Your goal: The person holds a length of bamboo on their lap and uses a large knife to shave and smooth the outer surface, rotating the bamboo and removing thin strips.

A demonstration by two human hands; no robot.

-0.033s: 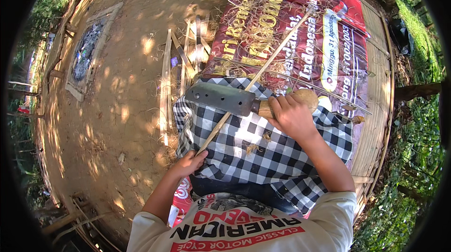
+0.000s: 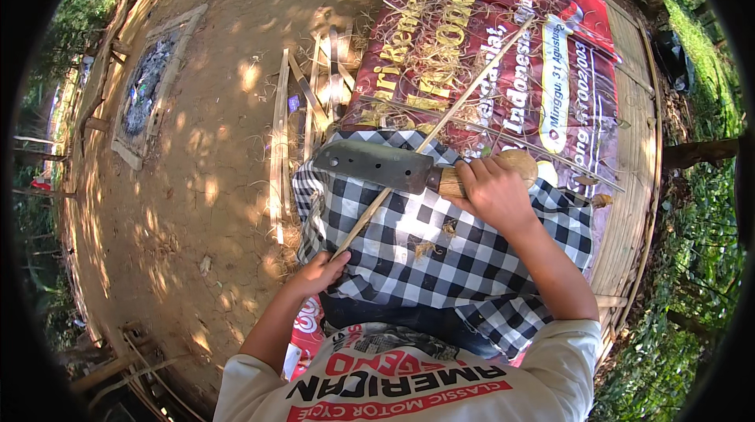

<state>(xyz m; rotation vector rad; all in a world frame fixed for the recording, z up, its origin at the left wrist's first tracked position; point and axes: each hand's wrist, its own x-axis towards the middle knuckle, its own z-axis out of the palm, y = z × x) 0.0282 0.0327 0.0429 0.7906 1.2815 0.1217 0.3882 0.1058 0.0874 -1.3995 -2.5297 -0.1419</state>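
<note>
My left hand (image 2: 324,271) pinches the near end of a long, thin bamboo strip (image 2: 470,94). The strip runs away from me up and to the right, passing beneath a machete (image 2: 377,166). In my right hand (image 2: 494,192) is the machete's wooden handle, with its rounded end showing past the fingers. Its dark, wide blade, with a few holes in it, points left and lies across the strip. Under both, a black-and-white checked cloth (image 2: 377,245) covers my lap. Where the blade meets the strip is hidden from above.
Ahead lies a dark red printed banner (image 2: 523,111) strewn with curly shavings (image 2: 429,40). Several flat bamboo slats (image 2: 279,139) rest on the dirt ground at left. Farther left is a framed ash pit (image 2: 149,88). A bamboo platform (image 2: 635,154) edges the right side, with greenery beyond.
Almost nothing differs. The whole view has shifted very slightly, and the strip's far tip sits a little farther right. Both hands keep their hold.
</note>
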